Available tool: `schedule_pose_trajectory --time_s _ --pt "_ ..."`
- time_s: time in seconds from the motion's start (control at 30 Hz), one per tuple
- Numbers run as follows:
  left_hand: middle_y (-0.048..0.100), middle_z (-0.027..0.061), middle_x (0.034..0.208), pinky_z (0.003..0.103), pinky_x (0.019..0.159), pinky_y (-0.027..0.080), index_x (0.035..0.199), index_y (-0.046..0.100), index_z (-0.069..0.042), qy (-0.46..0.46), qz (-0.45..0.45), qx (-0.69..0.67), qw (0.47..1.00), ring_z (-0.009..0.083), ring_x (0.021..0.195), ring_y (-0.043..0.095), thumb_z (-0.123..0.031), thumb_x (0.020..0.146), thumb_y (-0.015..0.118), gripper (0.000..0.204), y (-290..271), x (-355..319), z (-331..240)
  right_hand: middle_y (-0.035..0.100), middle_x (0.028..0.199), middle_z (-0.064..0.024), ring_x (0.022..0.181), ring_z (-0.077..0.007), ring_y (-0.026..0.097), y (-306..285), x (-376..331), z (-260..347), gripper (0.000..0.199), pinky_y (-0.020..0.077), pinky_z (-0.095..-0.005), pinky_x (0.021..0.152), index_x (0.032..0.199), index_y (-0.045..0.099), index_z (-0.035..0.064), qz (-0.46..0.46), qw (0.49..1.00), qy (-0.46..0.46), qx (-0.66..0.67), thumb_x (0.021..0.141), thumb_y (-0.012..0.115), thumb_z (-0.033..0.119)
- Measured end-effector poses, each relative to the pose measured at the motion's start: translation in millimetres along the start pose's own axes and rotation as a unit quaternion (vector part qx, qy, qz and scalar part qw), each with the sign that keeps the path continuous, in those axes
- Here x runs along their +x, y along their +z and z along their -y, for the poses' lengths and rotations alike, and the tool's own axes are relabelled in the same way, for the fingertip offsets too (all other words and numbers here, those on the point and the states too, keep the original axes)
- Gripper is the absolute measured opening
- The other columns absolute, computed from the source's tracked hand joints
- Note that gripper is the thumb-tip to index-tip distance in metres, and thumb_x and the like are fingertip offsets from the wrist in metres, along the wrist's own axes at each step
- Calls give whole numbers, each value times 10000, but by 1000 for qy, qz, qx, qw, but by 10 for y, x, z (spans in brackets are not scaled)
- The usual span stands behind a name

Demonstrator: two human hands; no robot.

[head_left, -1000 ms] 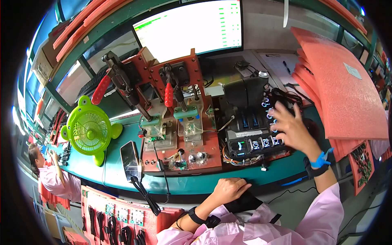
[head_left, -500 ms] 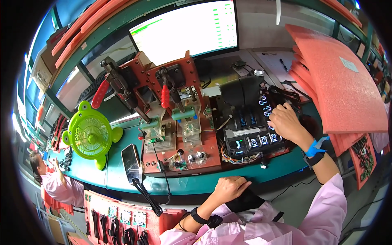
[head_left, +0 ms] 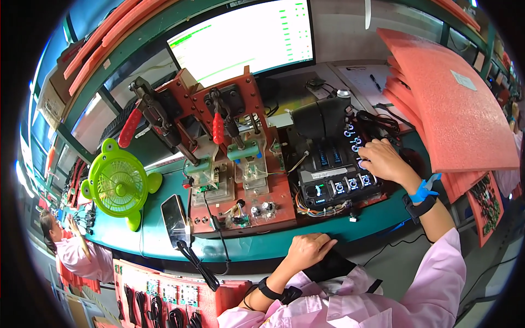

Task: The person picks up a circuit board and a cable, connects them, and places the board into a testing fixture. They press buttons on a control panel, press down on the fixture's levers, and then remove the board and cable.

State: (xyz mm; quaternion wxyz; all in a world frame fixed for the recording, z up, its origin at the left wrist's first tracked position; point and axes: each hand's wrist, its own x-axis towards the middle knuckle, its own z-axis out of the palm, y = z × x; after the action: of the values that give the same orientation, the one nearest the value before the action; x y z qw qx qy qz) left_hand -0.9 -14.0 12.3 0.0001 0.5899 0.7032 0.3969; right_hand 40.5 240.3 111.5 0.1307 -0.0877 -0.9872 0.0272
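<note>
- Teal table [head_left: 164,246] of a workshop station, with a lit monitor [head_left: 246,41] behind it and a co-worker in pink at the far lower left [head_left: 74,251]; items follow from left to right.
- Green desk fan [head_left: 116,183]: stands upright on the table at the left, well apart from both hands.
- Phone [head_left: 175,213]: propped just beside the fan, with a black cable trailing from its lower end over the table edge.
- Red test fixture [head_left: 235,164]: a plate carrying two toggle clamps with red handles, both levers raised; small green boards sit under clear pressers. No hand touches it.
- Left hand [head_left: 307,250]: rests at the near table edge in front of the fixture, fingers loosely curled; its grip has hold of nothing that can be seen.
- Black control unit [head_left: 336,175]: the thing in hand, just right of the fixture on the table. It has a tall dark lever housing at the rear, a row of blue-lit round buttons along the front and a second row rising along its right side, with loose wires showing beneath its front edge.
- Right hand [head_left: 385,161]: lies over the unit's right side, fingers spread and bent down, fingertips on the lit buttons; it presses rather than grasps.
- Step, as judged: button-by-button checking of the unit. The next move would call for shifting a fingertip to a neighbouring button without disturbing the unit.
- Pink foam sheets [head_left: 443,104]: stacked at the far right, leaning beyond the right wrist.
</note>
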Motion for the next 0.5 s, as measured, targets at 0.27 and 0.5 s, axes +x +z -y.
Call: schedule_pose_trajectory --time_s 0.27,0.5 --pt "485 70 508 340 397 359 612 539 -54 2 -1 8 1000 248 453 491 -173 728 635 192 4 -11 7 533 739 -66 816 -241 504 -61 71 -173 39 353 -367 718 674 598 83 0 998 -59 -2 662 620 113" --pt "494 69 513 339 397 358 614 541 -55 -1 -8 2 1000 250 454 495 -169 730 633 188 2 9 -8 558 614 -128 631 -322 537 82 189 -186 212 379 -397 677 587 578 41 -23 996 89 -21 701 600 217"
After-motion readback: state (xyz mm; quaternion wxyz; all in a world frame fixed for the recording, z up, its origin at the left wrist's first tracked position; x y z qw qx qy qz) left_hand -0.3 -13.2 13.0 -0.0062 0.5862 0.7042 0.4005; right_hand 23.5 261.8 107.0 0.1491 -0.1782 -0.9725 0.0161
